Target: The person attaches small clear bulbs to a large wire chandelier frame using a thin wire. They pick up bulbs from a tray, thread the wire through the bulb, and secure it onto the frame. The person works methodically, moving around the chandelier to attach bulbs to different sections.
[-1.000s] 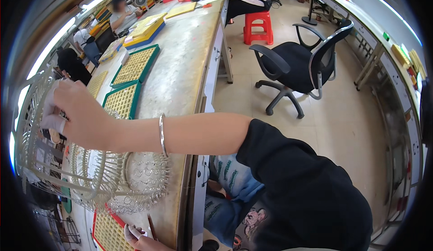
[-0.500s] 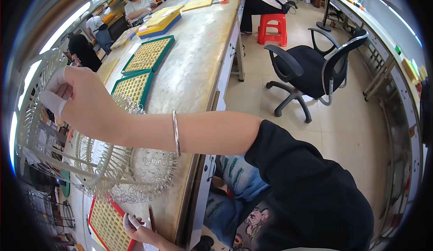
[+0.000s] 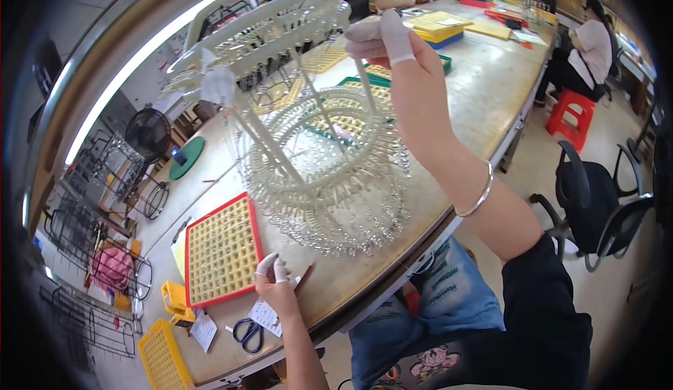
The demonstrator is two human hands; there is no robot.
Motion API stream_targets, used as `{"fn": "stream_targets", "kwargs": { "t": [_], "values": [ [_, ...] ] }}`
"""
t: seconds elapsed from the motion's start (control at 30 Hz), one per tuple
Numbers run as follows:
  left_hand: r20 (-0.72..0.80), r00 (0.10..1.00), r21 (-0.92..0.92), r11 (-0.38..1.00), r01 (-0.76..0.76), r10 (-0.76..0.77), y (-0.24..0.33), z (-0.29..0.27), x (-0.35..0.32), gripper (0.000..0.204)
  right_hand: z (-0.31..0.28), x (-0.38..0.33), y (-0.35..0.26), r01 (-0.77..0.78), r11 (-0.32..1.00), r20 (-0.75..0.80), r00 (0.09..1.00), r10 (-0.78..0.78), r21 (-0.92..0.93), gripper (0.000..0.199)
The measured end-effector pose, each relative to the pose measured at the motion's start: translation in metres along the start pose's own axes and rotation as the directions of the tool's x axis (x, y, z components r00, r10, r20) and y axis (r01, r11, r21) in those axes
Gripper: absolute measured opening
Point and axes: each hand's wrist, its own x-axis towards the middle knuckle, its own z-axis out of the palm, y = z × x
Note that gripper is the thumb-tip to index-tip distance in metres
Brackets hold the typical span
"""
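Observation:
A round, tiered rack of pale plastic stands on the table, its lower tier hung with many small silver rings. My right hand, in white finger covers, is raised beside the rack's upper tier. Its fingers are bent together; whatever they hold is hidden. Low down, my left hand, also in finger covers, has thumb and fingertips drawn together by the corner of a red-rimmed tray. A thin ring-like line shows at those fingertips, too small to be sure of. The tray has many yellow compartments, some with small shiny pieces.
Dark-handled scissors, paper slips, a yellow dispenser and a yellow tray lie at the near left. Green-rimmed trays sit behind the rack. A black chair and red stool are at right. Other people sit farther off.
My view has swung left, so the rack and red tray appear farther right. My right hand remains raised by the rack's upper part, and my left hand stays beside the red tray.

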Motion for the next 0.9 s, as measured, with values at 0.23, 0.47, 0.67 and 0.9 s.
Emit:
{"fn": "stream_targets", "kwargs": {
  "t": [0.23,0.47,0.67,0.9],
  "values": [
    [-0.022,0.999,0.025,0.999,0.026,-0.025,0.004,-0.002,-0.004,0.014,0.009,-0.008,-0.005,-0.124,0.992,0.022,0.992,0.123,0.023,0.029],
    [-0.013,1.0,0.027,0.999,0.019,-0.018,0.003,0.0,-0.005,0.013,0.007,-0.01,-0.009,-0.153,0.987,0.044,0.988,0.151,0.058,0.028],
    [-0.008,1.0,0.044,0.999,0.018,-0.018,0.007,0.001,-0.006,0.013,0.004,-0.01,-0.007,-0.162,0.985,0.053,0.986,0.159,0.059,0.027],
    [-0.009,1.0,0.018,1.0,-0.002,0.003,0.001,0.001,-0.004,0.013,0.004,-0.014,-0.005,-0.2,0.979,0.064,0.978,0.197,0.045,0.027]
  ]
}}
